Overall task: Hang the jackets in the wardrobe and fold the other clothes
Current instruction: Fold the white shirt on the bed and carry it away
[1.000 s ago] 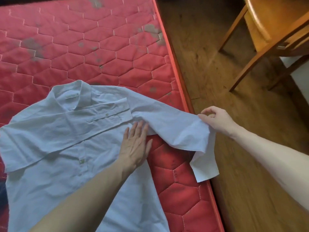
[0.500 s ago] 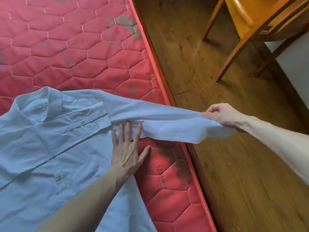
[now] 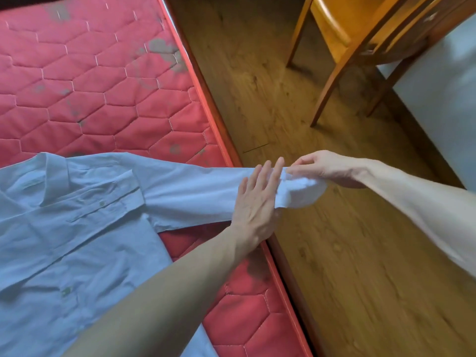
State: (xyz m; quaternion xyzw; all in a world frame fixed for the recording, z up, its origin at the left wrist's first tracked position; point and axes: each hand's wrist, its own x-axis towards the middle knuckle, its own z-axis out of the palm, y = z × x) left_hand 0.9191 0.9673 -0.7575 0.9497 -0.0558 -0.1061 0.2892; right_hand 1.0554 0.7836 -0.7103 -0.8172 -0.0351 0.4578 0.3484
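A light blue button shirt lies face up on the red quilted mattress, collar toward the far side. Its right-hand sleeve is stretched straight out past the mattress edge, over the floor. My right hand pinches the sleeve's cuff end, which bunches below the fingers. My left hand lies flat, fingers apart, on the sleeve near the cuff, just at the mattress edge. The shirt's lower part and left side run out of view.
A wooden floor runs along the mattress's right edge. A wooden chair stands at the upper right, its legs on the floor. Beside it is a pale wall or panel.
My left hand has slid from the shirt's armpit area out along the sleeve to near the cuff. My right hand still holds the sleeve end, now pulled straight and taut.
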